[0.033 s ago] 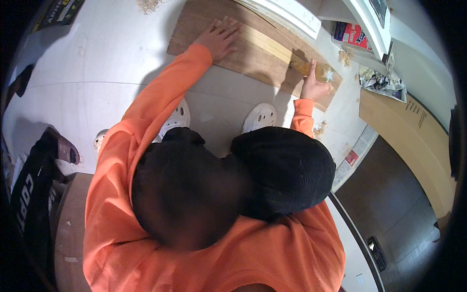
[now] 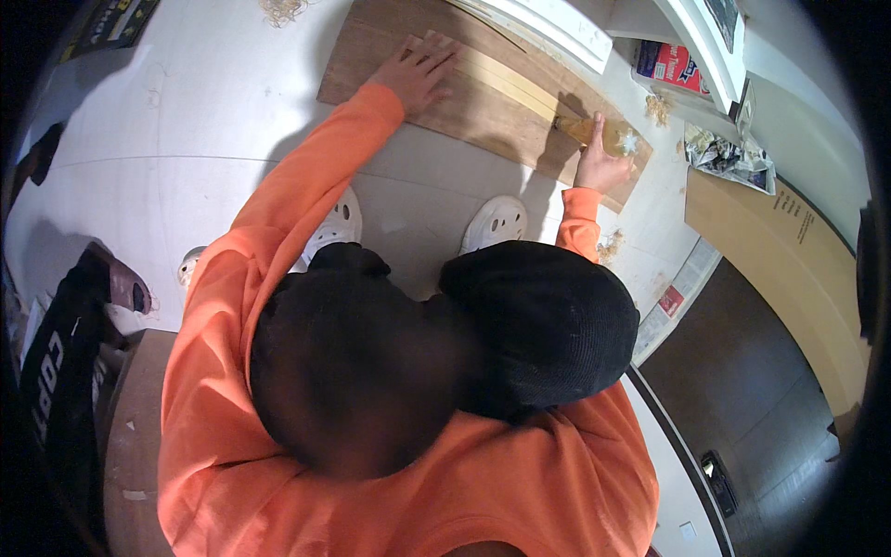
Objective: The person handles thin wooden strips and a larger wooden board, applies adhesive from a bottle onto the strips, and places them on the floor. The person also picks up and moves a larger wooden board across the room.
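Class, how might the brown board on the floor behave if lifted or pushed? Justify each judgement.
The brown board would probably feel stiff, judging by its wood-like grain. Pushed, it would likely slide rather than roll, lying flat. Lifted at one end, it may feel unwieldy, being long.

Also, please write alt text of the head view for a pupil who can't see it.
A person's left hand lies spread over one end of a pale wooden strip on a brown board; the right hand holds an amber object near the other end. White shoes show below.
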`<action>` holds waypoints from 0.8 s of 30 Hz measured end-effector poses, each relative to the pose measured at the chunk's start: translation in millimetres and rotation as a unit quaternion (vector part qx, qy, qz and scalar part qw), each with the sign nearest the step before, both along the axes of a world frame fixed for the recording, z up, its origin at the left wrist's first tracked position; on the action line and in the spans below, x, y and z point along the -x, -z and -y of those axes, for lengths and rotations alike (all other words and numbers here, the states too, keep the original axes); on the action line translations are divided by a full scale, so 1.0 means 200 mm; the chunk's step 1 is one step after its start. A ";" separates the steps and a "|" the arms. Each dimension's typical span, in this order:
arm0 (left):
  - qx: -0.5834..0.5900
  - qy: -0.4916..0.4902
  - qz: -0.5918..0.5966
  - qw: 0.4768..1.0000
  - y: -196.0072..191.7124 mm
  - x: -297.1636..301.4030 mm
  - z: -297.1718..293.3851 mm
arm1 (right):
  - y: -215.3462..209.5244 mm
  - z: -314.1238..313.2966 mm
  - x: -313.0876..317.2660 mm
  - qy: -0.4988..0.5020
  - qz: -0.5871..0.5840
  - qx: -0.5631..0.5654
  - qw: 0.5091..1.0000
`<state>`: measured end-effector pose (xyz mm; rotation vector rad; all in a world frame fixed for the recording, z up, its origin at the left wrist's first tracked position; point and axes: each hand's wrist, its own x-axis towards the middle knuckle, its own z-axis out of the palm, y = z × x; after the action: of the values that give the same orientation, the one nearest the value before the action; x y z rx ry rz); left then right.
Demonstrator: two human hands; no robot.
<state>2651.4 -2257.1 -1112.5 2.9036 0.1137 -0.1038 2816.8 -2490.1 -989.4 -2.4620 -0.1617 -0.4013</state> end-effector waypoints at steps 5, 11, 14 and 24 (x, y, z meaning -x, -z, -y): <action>-0.028 0.017 -0.011 0.999 -0.01 0.00 -0.01 | 0.13 -0.19 0.04 -0.141 0.025 -0.104 0.984; -0.039 0.008 -0.013 0.999 -0.02 -0.02 -0.04 | 0.11 -0.07 -0.01 -0.126 0.030 -0.014 0.992; -0.038 0.004 -0.023 0.999 -0.02 -0.02 -0.03 | 0.08 -0.05 -0.02 -0.041 0.001 0.003 0.999; -0.026 0.009 -0.013 1.000 -0.04 -0.02 -0.04 | 0.08 -0.14 0.02 -0.112 0.048 -0.005 0.993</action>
<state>2655.4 -2248.9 -1104.7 2.9553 0.0947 -0.1426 2812.8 -2463.0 -1005.4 -2.3821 -0.4703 -0.4208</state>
